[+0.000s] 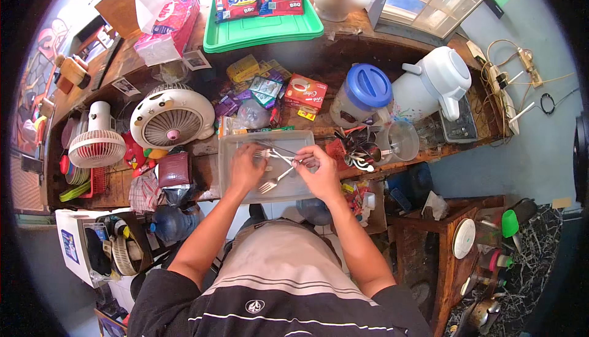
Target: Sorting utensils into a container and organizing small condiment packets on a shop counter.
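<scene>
A translucent plastic tray (239, 195) lies in front of me at the shelf's edge. Several metal forks (269, 185) and other thin cutlery lie in and over it, some crossing. My left hand (248, 166) is over the tray's left part, its fingers at a fork's tines. My right hand (317, 166) pinches the ends of metal cutlery between thumb and fingers over the tray's right side. Just right of the tray, a red basket (336, 152) stands beside a bunch of dark and metal spoons (361, 146).
Behind the tray are sachets, a red tea box (305, 92), a blue-lidded pitcher (363, 93) and a white thermos (423, 84). Two fans, one a white desk fan (172, 118), stand left. A green tray (264, 28) with snack packs is on the upper ledge. A clear container (401, 141) stands right.
</scene>
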Demonstrator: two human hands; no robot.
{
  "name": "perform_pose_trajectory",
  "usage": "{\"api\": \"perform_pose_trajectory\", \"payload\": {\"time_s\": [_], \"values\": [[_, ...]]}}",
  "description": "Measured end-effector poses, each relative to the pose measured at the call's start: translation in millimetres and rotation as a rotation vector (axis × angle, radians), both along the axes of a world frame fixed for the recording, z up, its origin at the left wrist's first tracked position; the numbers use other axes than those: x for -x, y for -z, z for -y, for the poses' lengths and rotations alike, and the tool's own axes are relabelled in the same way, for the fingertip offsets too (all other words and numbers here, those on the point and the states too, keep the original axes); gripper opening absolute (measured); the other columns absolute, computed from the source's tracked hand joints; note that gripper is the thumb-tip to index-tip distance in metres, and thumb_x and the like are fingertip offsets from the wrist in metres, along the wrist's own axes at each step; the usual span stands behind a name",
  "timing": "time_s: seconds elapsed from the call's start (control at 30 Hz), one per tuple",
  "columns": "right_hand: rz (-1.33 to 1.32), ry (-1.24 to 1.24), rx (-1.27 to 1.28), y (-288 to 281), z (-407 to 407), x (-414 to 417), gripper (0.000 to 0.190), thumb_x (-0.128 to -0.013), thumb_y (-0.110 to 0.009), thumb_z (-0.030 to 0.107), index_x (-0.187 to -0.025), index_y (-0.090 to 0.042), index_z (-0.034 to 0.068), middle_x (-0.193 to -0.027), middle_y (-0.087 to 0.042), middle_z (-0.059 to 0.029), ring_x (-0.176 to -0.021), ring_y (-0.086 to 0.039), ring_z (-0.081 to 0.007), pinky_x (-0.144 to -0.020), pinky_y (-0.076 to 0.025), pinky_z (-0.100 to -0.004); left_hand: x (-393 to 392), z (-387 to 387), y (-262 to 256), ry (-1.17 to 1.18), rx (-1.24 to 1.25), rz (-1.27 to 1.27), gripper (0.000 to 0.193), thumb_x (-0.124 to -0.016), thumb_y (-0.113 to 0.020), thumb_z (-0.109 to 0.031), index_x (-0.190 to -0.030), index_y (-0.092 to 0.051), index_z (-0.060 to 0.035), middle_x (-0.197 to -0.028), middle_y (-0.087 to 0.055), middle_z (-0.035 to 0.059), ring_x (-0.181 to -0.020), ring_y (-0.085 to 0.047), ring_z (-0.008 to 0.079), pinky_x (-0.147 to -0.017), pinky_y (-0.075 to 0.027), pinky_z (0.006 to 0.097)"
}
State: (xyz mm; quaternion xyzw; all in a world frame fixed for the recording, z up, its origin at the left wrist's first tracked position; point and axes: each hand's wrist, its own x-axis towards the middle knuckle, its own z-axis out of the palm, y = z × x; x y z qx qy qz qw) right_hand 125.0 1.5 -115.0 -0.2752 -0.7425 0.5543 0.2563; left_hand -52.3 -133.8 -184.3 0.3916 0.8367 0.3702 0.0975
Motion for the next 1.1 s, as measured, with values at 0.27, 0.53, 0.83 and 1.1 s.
{"api": "perform_pose_trajectory", "payload": {"time_s": [0.27, 0.53, 0.83, 1.1], "values": [[0.018, 0.012, -0.013, 0.0, 0.4, -3.9, 0.021, -0.085, -0.076, 0.006, -0.105, -0.068, 0.006, -0.096, -0.075, -0.0052, -0.086, -0.071, -0.0158, -0.077, -0.055, -0.0309, -5.9, -10.5, -2.9, -0.07, 0.209, -0.042, 0.031, -0.08, -0.077, -0.031, -0.108, -0.074, -0.0201, -0.121, -0.069, 0.0067, -0.119, -0.058, 0.0295, -0.099, -0.039, 0.0519], [0.002, 0.019, -0.008, 0.7, 0.5, -6.3, 0.022, -0.084, -0.075, 0.005, -0.105, -0.068, 0.005, -0.096, -0.076, -0.0055, -0.088, -0.072, -0.016, -0.078, -0.054, -0.0309, -6.6, -8.7, -15.0, -0.106, -0.014, -0.019, 0.02, -0.083, -0.077, -0.027, -0.1, -0.079, -0.0178, -0.109, -0.074, 0.0058, -0.11, -0.066, 0.0273, -0.098, -0.042, 0.0489], [-0.008, -0.017, -0.077, -12.3, 1.7, -5.5, 0.021, -0.084, -0.077, 0.002, -0.103, -0.068, 0.002, -0.095, -0.075, -0.0067, -0.088, -0.071, -0.0143, -0.077, -0.055, -0.0292, 0.2, 0.9, -39.3, 0.021, -0.469, -0.021, 0.017, -0.078, -0.081, 0.0, -0.081, -0.065, -0.0028, -0.088, -0.072, 0.0111, -0.084, -0.07, 0.0262, -0.076, -0.053, 0.0342], [-0.043, -0.035, -0.187, -20.0, 2.6, -3.4, 0.02, -0.083, -0.076, 0.002, -0.101, -0.069, 0.003, -0.096, -0.075, -0.0072, -0.088, -0.072, -0.0162, -0.077, -0.055, -0.0294, 8.7, 10.9, -52.8, 0.057, -0.514, -0.01, 0.021, -0.079, -0.081, 0.001, -0.094, -0.066, -0.002, -0.089, -0.073, 0.0107, -0.084, -0.071, 0.0211, -0.077, -0.055, 0.0317]]}}
